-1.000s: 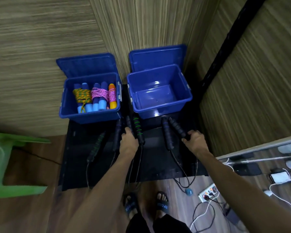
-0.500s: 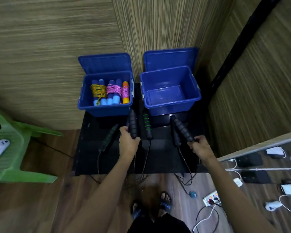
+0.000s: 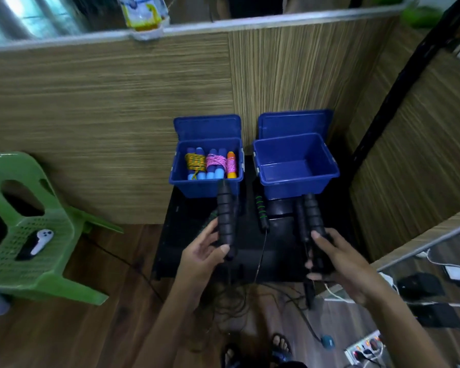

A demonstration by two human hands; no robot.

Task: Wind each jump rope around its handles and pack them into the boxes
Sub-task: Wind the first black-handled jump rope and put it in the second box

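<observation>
Left hand [image 3: 205, 254] grips one black handle [image 3: 225, 219] near its lower end, thumb across the front and fingers curled behind; the handle's long axis points up and away, its far tip overlapping the front wall of the left box [image 3: 205, 188]. Right hand [image 3: 337, 258] holds the lower ends of a pair of black handles [image 3: 310, 219], thumb on top and fingers wrapped beneath; these lie side by side, pointing toward the right box [image 3: 298, 185]. Black cord [image 3: 260, 257] hangs loose from the handles over the near edge of the black mat [image 3: 189, 251] to the floor, unwound. A green-ringed handle [image 3: 260, 211] lies on the mat between the hands, ungripped, long axis running toward the gap between the boxes; both hands are about equally near it.

Judgement: winding comes next, so the single handle must be brought beside its partner; which handle that is cannot be told.

Containers: the left box, lid up, holds wound ropes standing side by side: one bound in yellow cord [image 3: 195, 162], one in pink cord [image 3: 216, 162], and an orange handle [image 3: 231, 166] at the right. The right box, lid up, shows only its bare floor.
</observation>
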